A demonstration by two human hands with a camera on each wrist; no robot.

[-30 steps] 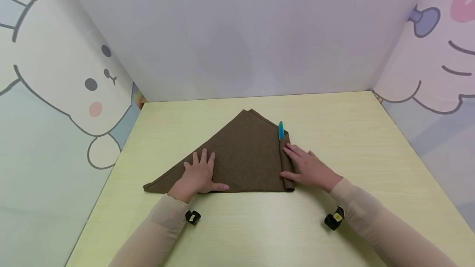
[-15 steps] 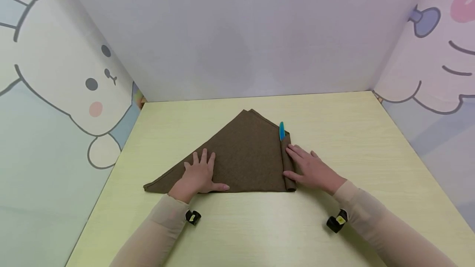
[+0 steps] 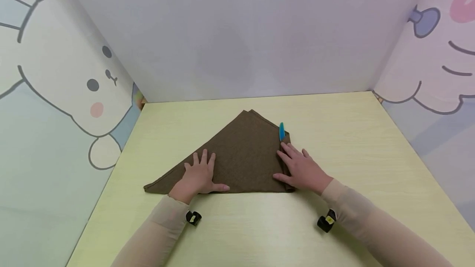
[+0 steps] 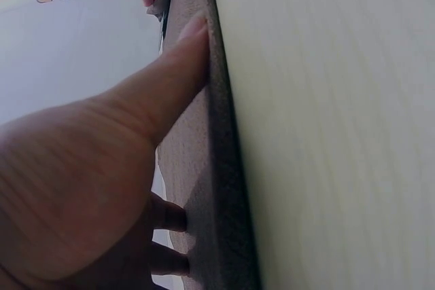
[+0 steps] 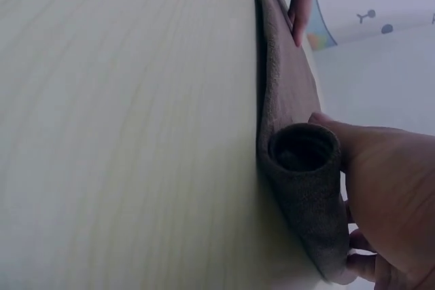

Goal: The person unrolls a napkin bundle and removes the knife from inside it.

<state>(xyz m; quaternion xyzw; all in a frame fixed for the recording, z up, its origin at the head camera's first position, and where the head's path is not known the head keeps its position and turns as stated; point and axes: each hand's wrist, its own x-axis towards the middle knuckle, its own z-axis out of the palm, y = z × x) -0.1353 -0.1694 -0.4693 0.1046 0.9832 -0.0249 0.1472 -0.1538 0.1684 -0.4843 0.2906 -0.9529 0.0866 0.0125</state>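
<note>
A brown cloth (image 3: 245,155) lies folded to a peaked shape, its right edge rolled into a tube whose open end shows in the right wrist view (image 5: 302,202). From the top of the roll sticks the tip of a blue object (image 3: 282,131); the rest is hidden. My left hand (image 3: 196,178) rests flat on the cloth's left part, fingers spread and thumb along the near edge. Over the roll lies my right hand (image 3: 302,170), its fingers fairly straight and their tips reaching onto the flat cloth beside it.
The pale wooden table (image 3: 252,226) extends around the cloth. A plain wall (image 3: 237,36) rises behind it, with cartoon-printed panels on the left (image 3: 63,73) and right (image 3: 434,52). A small black device is at each wrist.
My right hand shifted slightly right with the roll, then moved left and now covers more of it. The left hand has stayed in place.
</note>
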